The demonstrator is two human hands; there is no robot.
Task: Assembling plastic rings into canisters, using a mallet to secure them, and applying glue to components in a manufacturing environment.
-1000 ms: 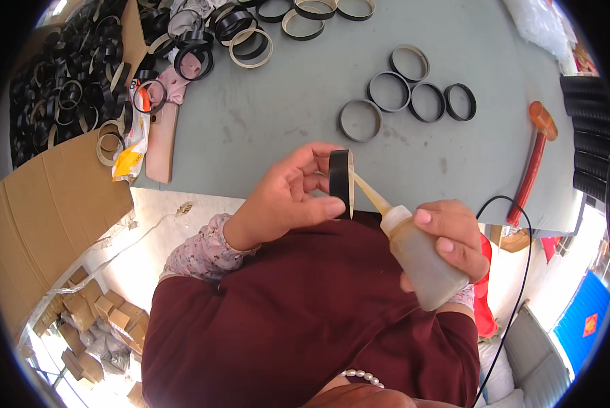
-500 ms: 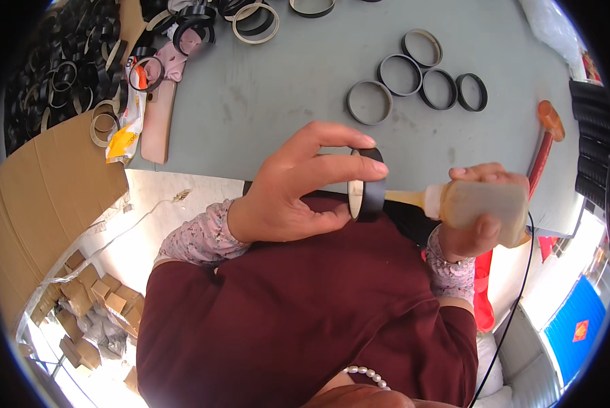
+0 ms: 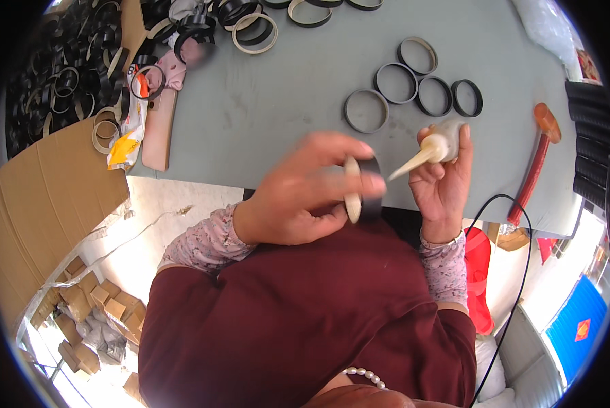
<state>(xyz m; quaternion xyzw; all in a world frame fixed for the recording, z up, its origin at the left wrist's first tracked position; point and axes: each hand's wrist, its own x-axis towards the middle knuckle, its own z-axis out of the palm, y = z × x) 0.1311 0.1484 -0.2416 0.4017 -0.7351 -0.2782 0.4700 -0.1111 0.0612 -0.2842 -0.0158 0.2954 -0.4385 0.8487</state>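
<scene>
Between the fingers and thumb of my left hand (image 3: 311, 190) is a black ring (image 3: 371, 194) with a pale inner band, held on edge over the table's near side. That hand is slightly blurred. My right hand (image 3: 444, 180) grips a translucent squeeze bottle (image 3: 442, 144) with a long yellowish nozzle. Its tip points down and left, close to the ring but apart from it. Beyond my hands a loose group of black rings (image 3: 396, 83) rests on the grey-green table (image 3: 284, 109).
More rings (image 3: 255, 32) lie along the far edge, and a large heap of rings (image 3: 67, 81) fills the far left. A pink phone (image 3: 159, 129) lies beside a yellow-white packet (image 3: 125, 143). At the right is a hammer (image 3: 539, 156), with a black cable (image 3: 528, 251) nearer me.
The bottle has swung up and away from the ring, its nozzle now turned toward me and down-left. My left hand still holds the ring, at nearly the same place.
</scene>
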